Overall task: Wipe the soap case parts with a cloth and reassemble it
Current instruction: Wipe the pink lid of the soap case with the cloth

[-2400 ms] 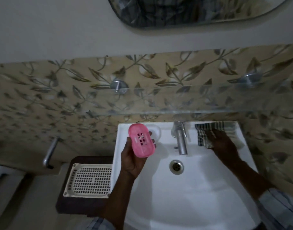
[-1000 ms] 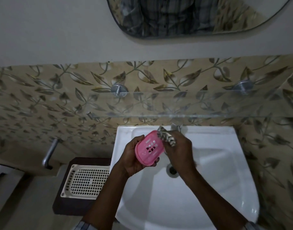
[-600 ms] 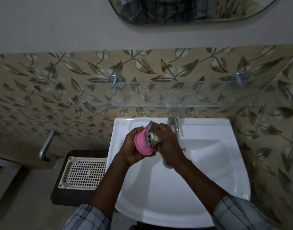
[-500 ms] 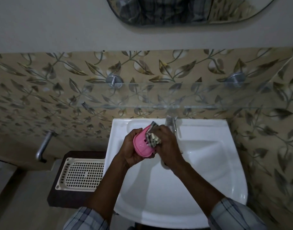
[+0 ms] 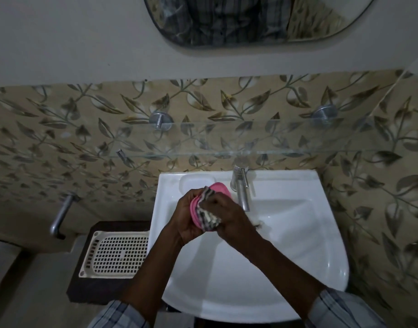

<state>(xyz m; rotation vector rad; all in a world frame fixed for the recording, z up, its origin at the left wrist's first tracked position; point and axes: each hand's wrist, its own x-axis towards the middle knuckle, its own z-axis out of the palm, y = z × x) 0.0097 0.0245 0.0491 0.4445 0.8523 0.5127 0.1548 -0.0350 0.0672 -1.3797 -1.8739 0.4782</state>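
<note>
Two grips at once: over the sink (image 5: 286, 245), near the tap (image 5: 241, 192).
Left hand (image 5: 183, 217): fingers curled round the pink case part (image 5: 221, 187), held on edge.
Right hand (image 5: 229, 215): fingers clenched on the cloth (image 5: 206, 214), pressed to the part.
Doing it well: firm hold, rub rim to rim, turn, wipe both faces.
Risk: a drop into the sink.

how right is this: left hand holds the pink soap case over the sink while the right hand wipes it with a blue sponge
One thing is off: the head view shows the right hand wiping with a striped cloth, not a blue sponge. The rest holds.
</note>
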